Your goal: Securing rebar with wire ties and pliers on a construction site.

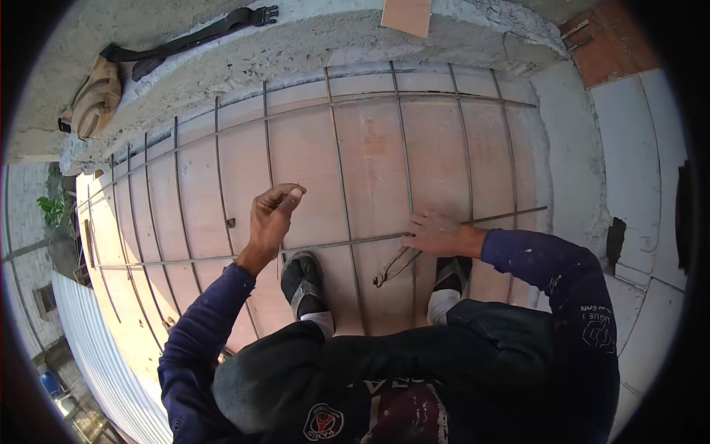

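Observation:
My left hand (pixel 272 222) is raised above the rebar grid (pixel 342 177), thumb and forefinger pinched together. Between those fingertips is a thin dark bit, seemingly a short piece of tie wire (pixel 299 186). My right hand (pixel 438 234) is palm down at a long crosswise bar, close to a crossing with a lengthwise one. From under its fingers the handles of metal pincers (pixel 396 267) run down toward me, their jaws pointing to the near left. The hand's grip on the handles is partly hidden.
Pinkish formwork boards (pixel 370 140) lie under the bars, and my sandalled feet (pixel 302 280) stand among them. A rough concrete ledge (pixel 244 63) borders the far side, with a waist bag (pixel 98 96) and strap at far left. Corrugated sheeting (pixel 111 355) lies lower down, near left.

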The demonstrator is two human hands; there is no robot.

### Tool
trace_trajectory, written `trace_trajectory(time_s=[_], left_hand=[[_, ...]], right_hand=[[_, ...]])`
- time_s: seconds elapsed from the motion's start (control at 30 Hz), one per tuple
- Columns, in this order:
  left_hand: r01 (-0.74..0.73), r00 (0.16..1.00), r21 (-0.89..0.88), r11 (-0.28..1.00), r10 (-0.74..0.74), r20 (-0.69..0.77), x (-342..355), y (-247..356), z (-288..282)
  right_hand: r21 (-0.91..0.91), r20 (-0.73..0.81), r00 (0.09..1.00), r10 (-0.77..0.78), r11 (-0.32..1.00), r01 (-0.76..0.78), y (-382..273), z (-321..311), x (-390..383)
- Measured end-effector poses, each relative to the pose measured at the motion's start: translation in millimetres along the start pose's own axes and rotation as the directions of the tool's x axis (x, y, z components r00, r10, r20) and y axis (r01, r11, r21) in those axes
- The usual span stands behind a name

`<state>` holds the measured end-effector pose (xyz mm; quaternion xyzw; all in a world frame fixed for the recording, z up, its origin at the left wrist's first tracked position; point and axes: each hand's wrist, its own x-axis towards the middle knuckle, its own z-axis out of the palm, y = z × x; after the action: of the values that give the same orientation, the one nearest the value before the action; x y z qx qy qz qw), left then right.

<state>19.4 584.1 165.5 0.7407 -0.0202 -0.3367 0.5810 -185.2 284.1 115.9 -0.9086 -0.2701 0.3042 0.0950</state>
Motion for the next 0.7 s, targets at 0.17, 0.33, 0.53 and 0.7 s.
trace_trajectory(time_s=[0.17, 0.33, 0.53, 0.7], left_hand=[[-0.058, 0.979, 0.131, 0.99, 0.031, 0.203, 12.8, -18.4, 11.7], [-0.02, 0.966, 0.033, 0.999, 0.01, 0.259, 13.9, -24.8, 31.5], [-0.012, 0.965, -0.233, 0.972, 0.073, 0.251, 18.9, -16.4, 49.0], [-0.19, 0.941, -0.181, 0.965, 0.232, 0.246, 26.4, -29.9, 50.4]], right_hand=[[0.096, 0.114, 0.993, 0.015, 0.995, -0.026, -17.2, -10.5, 13.6], [0.98, -0.156, 0.732, 0.664, 0.197, 0.03, -45.1, -52.2, 75.8], [0.858, -0.09, 0.604, 0.792, -0.247, 0.451, -61.1, -71.2, 125.7], [0.774, -0.104, 0.468, 0.877, -0.225, 0.592, -72.7, -67.7, 141.7]])
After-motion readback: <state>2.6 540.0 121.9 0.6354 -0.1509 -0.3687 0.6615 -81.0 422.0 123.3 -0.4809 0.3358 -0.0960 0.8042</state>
